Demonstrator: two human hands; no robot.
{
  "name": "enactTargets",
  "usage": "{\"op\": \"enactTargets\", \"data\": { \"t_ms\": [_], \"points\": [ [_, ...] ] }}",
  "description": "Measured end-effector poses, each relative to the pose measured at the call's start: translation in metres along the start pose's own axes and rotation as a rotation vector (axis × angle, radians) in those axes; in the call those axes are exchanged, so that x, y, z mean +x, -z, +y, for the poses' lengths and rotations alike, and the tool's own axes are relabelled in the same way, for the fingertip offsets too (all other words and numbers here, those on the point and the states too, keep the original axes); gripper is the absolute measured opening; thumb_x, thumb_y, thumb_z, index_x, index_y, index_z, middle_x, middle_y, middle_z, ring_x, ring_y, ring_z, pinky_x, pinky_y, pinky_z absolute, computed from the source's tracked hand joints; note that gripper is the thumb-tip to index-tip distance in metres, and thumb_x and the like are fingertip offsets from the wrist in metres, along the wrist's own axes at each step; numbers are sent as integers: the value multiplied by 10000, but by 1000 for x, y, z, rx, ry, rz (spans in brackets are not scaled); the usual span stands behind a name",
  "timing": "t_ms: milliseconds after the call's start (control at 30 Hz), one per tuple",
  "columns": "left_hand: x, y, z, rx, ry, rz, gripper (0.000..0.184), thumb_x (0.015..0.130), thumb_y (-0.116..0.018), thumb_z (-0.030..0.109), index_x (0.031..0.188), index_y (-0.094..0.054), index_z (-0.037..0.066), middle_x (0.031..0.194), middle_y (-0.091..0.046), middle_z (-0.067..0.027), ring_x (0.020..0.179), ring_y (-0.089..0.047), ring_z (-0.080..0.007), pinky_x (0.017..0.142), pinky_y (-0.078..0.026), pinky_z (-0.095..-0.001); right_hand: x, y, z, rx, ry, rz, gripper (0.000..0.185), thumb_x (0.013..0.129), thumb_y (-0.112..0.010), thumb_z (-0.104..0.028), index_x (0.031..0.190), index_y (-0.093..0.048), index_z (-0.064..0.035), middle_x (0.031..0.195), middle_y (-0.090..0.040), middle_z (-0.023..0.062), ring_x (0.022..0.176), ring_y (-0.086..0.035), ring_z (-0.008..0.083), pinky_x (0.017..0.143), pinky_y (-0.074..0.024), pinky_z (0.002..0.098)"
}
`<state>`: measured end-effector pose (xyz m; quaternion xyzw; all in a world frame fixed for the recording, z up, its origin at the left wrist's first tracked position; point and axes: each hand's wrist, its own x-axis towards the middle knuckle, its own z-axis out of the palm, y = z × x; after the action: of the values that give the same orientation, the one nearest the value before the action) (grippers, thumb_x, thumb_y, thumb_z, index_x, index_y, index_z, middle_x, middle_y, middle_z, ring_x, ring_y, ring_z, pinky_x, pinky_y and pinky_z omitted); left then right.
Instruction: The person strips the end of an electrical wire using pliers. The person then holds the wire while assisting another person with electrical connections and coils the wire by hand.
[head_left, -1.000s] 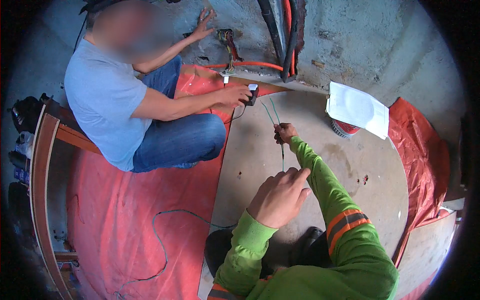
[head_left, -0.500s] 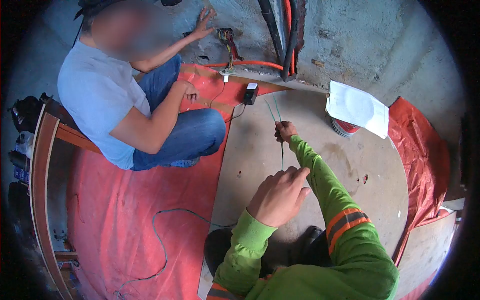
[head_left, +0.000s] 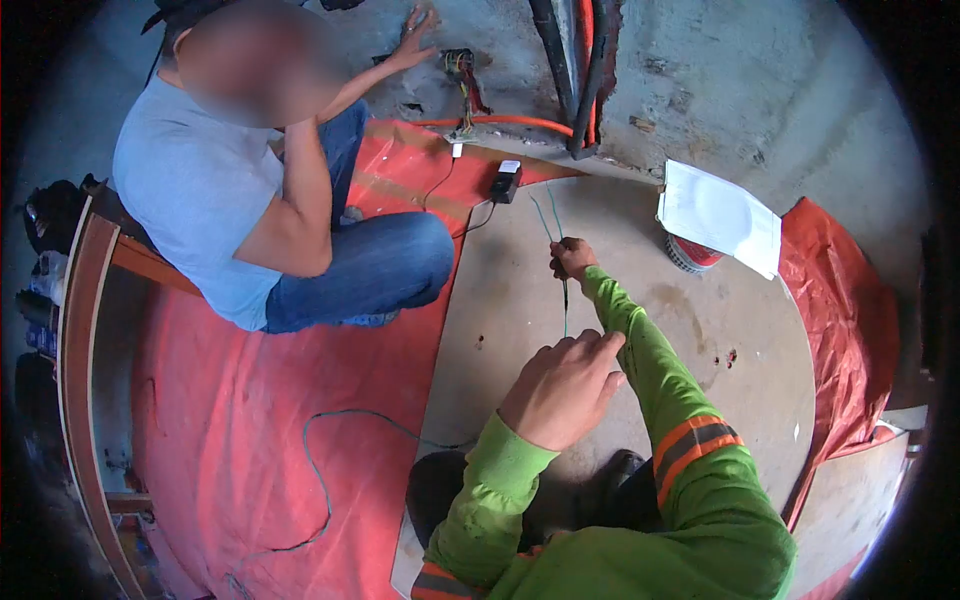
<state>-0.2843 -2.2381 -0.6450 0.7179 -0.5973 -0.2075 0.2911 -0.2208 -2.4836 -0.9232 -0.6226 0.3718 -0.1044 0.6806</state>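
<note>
My right hand (head_left: 573, 258) is closed around a thin green wire (head_left: 566, 312). Two strands of it stick out beyond my fingers toward the wall, spread in a narrow V. Closer to my body, my left hand (head_left: 562, 388) shows its back, with its fingers curled. The wire runs down from the right hand to the left one and passes out of sight behind its fingers, where the grip is hidden. Another length of green wire (head_left: 322, 470) comes out beside my leg and loops across the red sheet (head_left: 250, 400).
A co-worker (head_left: 205, 195) sits at left, one hand on the wall. Loose wires (head_left: 466, 90) hang from a wall box. A black adapter (head_left: 506, 182) lies on the board (head_left: 510, 300). A bucket (head_left: 692, 254) under a white panel (head_left: 722, 215) stands at right, near red plastic (head_left: 840, 310).
The co-worker's nearer hand has risen from beside the knee to the face. My hands and the wire between them have hardly moved; the view has shifted slightly.
</note>
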Motion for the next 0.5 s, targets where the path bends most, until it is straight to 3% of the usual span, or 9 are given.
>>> {"op": "enactTargets", "data": {
  "t_ms": [267,500],
  "points": [
    [0,1,2,1,6,-5,342,879,-575,181,1173,-476,37,1014,-585,-180,892,-590,-378,755,-471,-461,6,0,7,85,31,-131,154,862,-577,-127,929,-577,11,701,-621,104,506,-593,183,466,-506,325],
    [0,0,0,8,13,-21,347,884,-572,186,1181,-475,35,1023,-585,-175,899,-591,-373,761,-470,-459,0,-3,4,128,-2,-246,227,809,-603,-68,1025,-579,-4,786,-619,81,610,-606,178,548,-548,332]
  ]
}}
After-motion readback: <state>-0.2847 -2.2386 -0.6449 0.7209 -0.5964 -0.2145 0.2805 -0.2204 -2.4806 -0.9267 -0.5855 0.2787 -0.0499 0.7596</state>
